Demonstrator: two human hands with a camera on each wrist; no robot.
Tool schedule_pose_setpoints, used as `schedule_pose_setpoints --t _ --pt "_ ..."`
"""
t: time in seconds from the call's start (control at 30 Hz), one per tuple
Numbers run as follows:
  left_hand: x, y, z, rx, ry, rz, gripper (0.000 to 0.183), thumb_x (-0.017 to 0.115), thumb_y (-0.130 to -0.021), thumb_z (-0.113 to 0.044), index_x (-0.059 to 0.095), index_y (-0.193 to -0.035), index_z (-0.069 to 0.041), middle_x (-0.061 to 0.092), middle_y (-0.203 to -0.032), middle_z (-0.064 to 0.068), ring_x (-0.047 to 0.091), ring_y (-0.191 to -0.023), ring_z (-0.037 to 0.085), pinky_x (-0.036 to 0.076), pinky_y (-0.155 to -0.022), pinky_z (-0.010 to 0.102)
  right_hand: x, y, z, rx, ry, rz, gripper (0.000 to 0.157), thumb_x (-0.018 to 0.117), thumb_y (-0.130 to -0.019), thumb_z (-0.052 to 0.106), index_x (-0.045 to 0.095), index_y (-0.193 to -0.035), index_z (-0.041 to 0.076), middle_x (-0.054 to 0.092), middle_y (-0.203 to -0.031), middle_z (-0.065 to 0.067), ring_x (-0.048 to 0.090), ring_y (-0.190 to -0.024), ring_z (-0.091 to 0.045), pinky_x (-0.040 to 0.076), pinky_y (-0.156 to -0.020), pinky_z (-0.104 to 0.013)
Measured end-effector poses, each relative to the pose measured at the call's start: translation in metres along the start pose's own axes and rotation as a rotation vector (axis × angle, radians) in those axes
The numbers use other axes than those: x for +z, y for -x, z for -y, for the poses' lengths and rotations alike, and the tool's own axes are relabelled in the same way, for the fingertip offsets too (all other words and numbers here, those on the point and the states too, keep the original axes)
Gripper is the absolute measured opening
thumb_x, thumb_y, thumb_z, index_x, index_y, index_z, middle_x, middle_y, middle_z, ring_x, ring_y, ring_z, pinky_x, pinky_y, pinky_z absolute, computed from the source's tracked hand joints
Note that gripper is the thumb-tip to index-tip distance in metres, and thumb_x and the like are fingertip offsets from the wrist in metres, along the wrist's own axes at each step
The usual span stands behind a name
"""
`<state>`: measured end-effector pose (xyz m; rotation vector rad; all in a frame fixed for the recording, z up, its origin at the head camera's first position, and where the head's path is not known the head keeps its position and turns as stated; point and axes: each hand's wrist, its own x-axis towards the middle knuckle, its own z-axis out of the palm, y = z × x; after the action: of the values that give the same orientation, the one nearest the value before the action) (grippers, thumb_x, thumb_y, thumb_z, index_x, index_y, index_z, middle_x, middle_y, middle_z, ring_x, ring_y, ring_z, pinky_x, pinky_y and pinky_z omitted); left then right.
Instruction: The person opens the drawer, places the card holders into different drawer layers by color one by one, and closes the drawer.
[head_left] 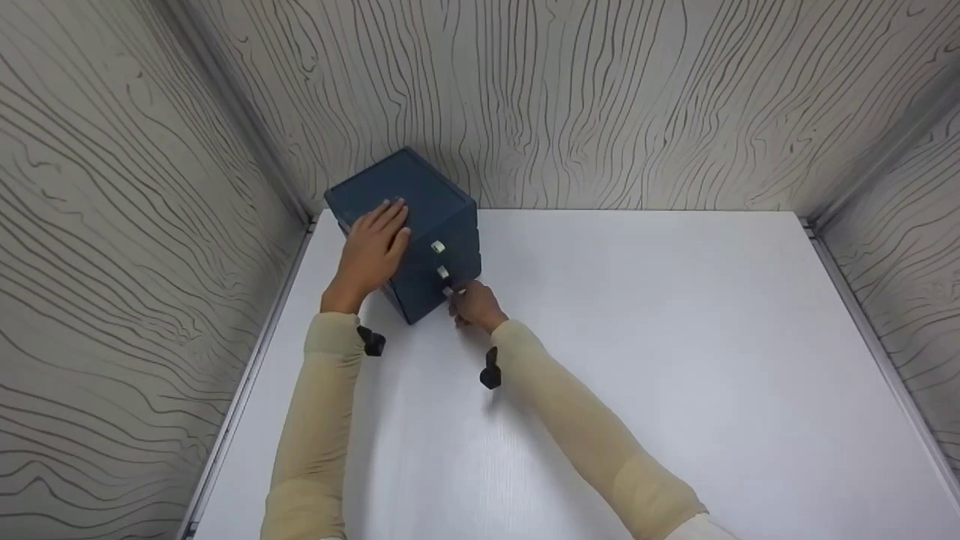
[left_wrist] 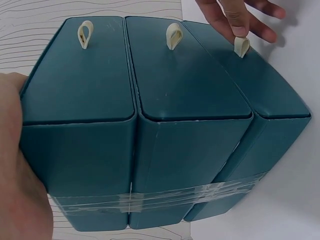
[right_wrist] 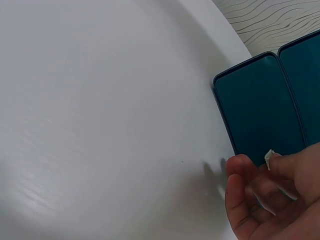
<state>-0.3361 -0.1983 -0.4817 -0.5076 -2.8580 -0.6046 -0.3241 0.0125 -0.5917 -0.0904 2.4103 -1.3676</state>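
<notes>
A dark teal box of three stacked drawers (head_left: 427, 187) stands angled on the white table. Each drawer front carries a cream pull loop; the top loop (left_wrist: 85, 34) and middle loop (left_wrist: 174, 36) hang free. My left hand (head_left: 371, 251) rests on the box's top near its front left edge, fingers extended. At the lowest drawer, my right hand (head_left: 478, 304) pinches the bottom pull loop (left_wrist: 242, 47) between thumb and fingers. In the right wrist view the thumb lies against that loop (right_wrist: 268, 159), partly covering it. All three drawers look closed.
Clear tape (left_wrist: 160, 200) wraps around the box's side. Wood-grain patterned panels (head_left: 562, 105) rise behind and at both sides of the white table (head_left: 675, 337). The box's back corner is close to the rear panel. A small black device (head_left: 490, 371) is on each wrist.
</notes>
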Motion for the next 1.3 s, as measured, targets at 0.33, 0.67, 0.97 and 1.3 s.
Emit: schedule_pose_setpoints --t 0.33,0.67,0.97,1.3 --pt "0.0 -0.001 0.001 -0.015 -0.013 0.026 0.057 0.033 -0.117 -0.04 0.036 -0.167 -0.013 0.032 -0.176 0.003 0.024 -0.166 0.027 0.016 -0.136 0.054 -0.001 -0.002 -0.011 0.054 0.011 -0.048 0.025 0.054 -0.112 0.018 0.069 -0.123 0.001 0.077 -0.098 -0.016 0.077 -0.081 -0.026 0.053 -0.059 -0.022" --pt "-0.003 0.001 0.0 -0.007 -0.026 0.01 0.056 0.036 -0.117 -0.038 0.039 -0.166 -0.011 0.035 -0.174 0.005 0.028 -0.165 0.029 0.019 -0.135 0.054 -0.007 0.007 -0.02 -0.005 -0.053 -0.074 0.022 0.055 -0.11 0.017 0.071 -0.112 0.001 0.076 -0.095 -0.015 0.066 -0.071 -0.015 0.052 -0.06 -0.022" --pt "0.002 0.002 0.0 0.002 -0.017 -0.049 0.054 0.037 -0.117 -0.037 0.043 -0.164 -0.011 0.039 -0.172 0.004 0.031 -0.163 0.026 0.021 -0.135 0.051 -0.02 0.02 -0.034 -0.034 -0.093 -0.06 0.021 0.059 -0.108 0.016 0.074 -0.111 0.001 0.074 -0.093 -0.01 0.069 -0.076 -0.018 0.06 -0.066 -0.027" --pt "0.011 0.004 -0.003 0.004 -0.008 -0.201 0.048 0.043 -0.115 -0.031 0.056 -0.156 -0.011 0.052 -0.164 0.005 0.043 -0.157 0.025 0.029 -0.134 0.049 -0.045 0.043 -0.05 -0.083 -0.057 -0.073 0.021 0.058 -0.108 0.012 0.076 -0.11 0.001 0.076 -0.096 -0.012 0.073 -0.08 -0.022 0.055 -0.06 -0.022"
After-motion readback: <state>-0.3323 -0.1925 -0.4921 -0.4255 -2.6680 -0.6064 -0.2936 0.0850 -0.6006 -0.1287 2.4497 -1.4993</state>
